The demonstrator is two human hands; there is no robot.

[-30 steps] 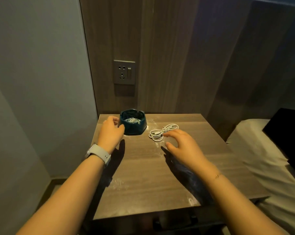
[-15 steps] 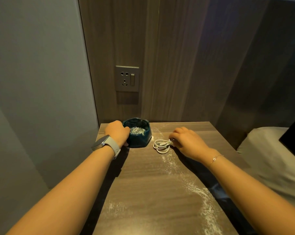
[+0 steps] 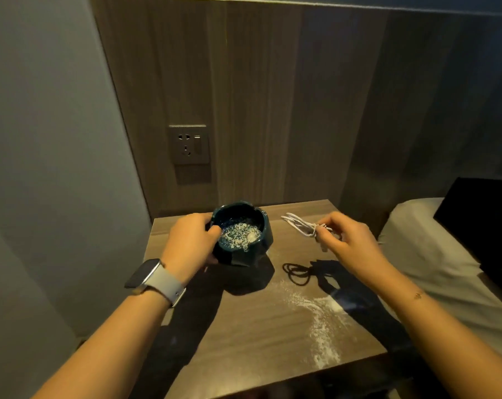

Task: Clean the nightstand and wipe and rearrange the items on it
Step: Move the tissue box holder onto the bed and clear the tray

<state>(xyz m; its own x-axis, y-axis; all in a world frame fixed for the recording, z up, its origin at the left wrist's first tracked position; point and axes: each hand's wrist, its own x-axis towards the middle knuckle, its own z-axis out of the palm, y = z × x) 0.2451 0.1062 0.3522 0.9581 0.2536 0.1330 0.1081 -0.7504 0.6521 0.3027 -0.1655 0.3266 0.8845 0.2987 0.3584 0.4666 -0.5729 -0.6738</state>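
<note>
Dim bedside corner, dusty wooden counter [image 3: 244, 326]. Left hand [image 3: 190, 244] grips ashtray [image 3: 241, 234] by rim: heavy, brittle, spillable, keep level. Right hand [image 3: 346, 243] pinches limp white cable [image 3: 301, 224] at tie.

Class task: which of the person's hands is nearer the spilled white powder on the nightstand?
Right. The right hand, pinching the white cable, is above the powder; the left hand holds the ashtray farther left.

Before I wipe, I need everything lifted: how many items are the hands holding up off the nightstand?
2. The dark ashtray is gripped in the left hand; the white cable bundle is pinched in the right hand. White powder remains on the nightstand.
</note>
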